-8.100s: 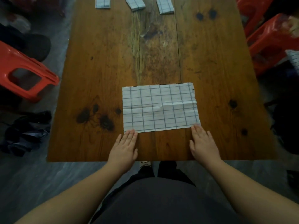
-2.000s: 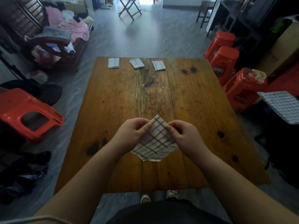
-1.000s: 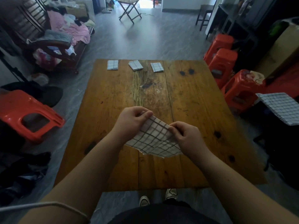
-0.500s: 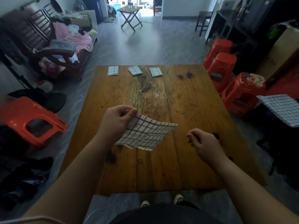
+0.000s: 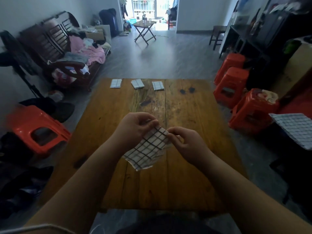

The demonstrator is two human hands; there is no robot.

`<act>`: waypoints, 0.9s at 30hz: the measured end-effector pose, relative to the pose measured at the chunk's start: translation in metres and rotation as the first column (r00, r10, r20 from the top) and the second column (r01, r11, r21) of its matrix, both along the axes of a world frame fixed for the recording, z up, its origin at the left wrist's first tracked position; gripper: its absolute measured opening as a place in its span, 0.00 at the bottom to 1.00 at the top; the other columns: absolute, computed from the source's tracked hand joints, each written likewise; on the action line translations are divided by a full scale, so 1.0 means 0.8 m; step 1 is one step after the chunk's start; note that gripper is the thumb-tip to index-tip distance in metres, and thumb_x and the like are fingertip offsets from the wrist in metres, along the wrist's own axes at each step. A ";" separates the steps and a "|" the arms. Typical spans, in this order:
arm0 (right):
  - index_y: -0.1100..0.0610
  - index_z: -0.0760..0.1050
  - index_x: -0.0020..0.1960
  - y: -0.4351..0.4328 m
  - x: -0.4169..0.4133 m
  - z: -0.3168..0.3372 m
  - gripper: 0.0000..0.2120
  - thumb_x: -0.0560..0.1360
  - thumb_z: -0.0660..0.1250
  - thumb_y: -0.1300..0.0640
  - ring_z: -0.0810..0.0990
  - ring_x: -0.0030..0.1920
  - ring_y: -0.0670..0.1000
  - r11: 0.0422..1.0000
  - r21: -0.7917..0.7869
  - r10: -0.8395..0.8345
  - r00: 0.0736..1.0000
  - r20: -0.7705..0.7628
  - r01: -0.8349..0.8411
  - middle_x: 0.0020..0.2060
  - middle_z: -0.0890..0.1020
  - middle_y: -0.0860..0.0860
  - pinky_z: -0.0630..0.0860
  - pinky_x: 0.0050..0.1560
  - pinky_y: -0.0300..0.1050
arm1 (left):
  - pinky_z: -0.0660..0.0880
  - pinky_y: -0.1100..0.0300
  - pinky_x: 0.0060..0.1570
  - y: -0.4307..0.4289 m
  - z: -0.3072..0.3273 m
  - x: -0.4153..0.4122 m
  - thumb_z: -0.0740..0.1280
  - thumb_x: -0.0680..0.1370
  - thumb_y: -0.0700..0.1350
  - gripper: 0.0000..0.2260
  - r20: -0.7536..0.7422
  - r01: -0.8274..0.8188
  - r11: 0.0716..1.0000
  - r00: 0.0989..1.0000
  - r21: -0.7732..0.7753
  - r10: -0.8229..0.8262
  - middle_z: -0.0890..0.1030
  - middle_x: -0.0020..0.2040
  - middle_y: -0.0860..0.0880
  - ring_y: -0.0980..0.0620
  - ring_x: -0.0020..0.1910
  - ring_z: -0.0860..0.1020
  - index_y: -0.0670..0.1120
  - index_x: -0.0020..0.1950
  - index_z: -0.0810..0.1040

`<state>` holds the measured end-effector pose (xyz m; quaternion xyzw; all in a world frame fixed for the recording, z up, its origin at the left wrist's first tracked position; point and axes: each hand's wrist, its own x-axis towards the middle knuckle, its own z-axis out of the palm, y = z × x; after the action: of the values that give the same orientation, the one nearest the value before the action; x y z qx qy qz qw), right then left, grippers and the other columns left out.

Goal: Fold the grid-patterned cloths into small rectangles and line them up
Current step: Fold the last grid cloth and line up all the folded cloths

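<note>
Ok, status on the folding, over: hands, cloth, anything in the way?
Left hand and right hand both pinch the grid cloth, held over the table. Three folded cloths lined at far edge. Nothing visible between.

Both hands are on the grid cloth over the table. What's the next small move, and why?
Probably lower it flat onto the table to square up the next fold. The left hand and right hand pinch the top edge of the cloth, which hangs slack above the wood, while the folded cloths at the far edge lie flat.
</note>
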<state>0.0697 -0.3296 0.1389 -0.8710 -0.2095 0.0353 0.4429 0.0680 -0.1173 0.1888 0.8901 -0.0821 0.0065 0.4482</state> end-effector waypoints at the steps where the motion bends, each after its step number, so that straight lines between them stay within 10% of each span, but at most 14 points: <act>1: 0.49 0.81 0.55 -0.010 0.001 0.002 0.09 0.80 0.64 0.50 0.82 0.49 0.41 1.000 0.013 -0.010 1.000 0.005 0.009 0.47 0.84 0.42 0.81 0.50 0.48 | 0.72 0.76 0.39 -0.008 0.004 0.002 0.69 0.80 0.45 0.06 0.012 -0.004 1.000 1.000 0.004 0.004 0.83 0.42 0.57 0.67 0.43 0.79 0.55 0.46 0.82; 6: 0.48 0.82 0.51 -0.054 0.015 0.029 0.05 0.80 0.66 0.55 0.82 0.44 0.40 0.999 -0.014 -0.029 0.999 0.035 0.030 0.42 0.84 0.42 0.78 0.45 0.38 | 0.73 0.71 0.38 -0.043 0.025 0.015 0.68 0.80 0.46 0.06 0.103 -0.044 0.999 0.994 -0.001 0.044 0.82 0.41 0.59 0.67 0.42 0.79 0.55 0.46 0.82; 15: 0.49 0.83 0.49 -0.113 0.062 0.124 0.07 0.80 0.66 0.50 0.82 0.42 0.45 0.986 -0.071 -0.125 0.952 0.278 0.150 0.41 0.84 0.45 0.80 0.46 0.52 | 0.78 0.52 0.47 -0.070 0.109 0.060 0.71 0.75 0.53 0.11 0.213 -0.163 0.945 0.950 -0.283 0.228 0.85 0.39 0.49 0.52 0.39 0.81 0.46 0.46 0.87; 23: 0.52 0.82 0.54 -0.114 0.102 0.260 0.08 0.81 0.65 0.52 0.79 0.41 0.42 0.949 -0.298 0.015 0.925 0.380 0.107 0.38 0.80 0.42 0.76 0.45 0.45 | 0.79 0.52 0.56 -0.074 0.230 0.118 0.69 0.80 0.51 0.12 0.319 0.029 0.948 0.938 0.317 -0.135 0.79 0.63 0.54 0.56 0.52 0.81 0.55 0.63 0.79; 27: 0.51 0.81 0.48 -0.099 0.118 0.310 0.08 0.82 0.64 0.51 0.76 0.35 0.41 0.940 -0.314 0.022 0.893 0.449 0.135 0.34 0.78 0.43 0.70 0.38 0.39 | 0.78 0.57 0.53 -0.104 0.294 0.131 0.67 0.80 0.55 0.12 0.289 0.128 0.807 0.892 0.577 -0.348 0.83 0.54 0.58 0.60 0.50 0.80 0.55 0.61 0.81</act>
<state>0.1639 -0.4088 0.3872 -0.9242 -0.2707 -0.1431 0.2281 0.1727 -0.2004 0.4237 0.9434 -0.2790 0.0984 0.1497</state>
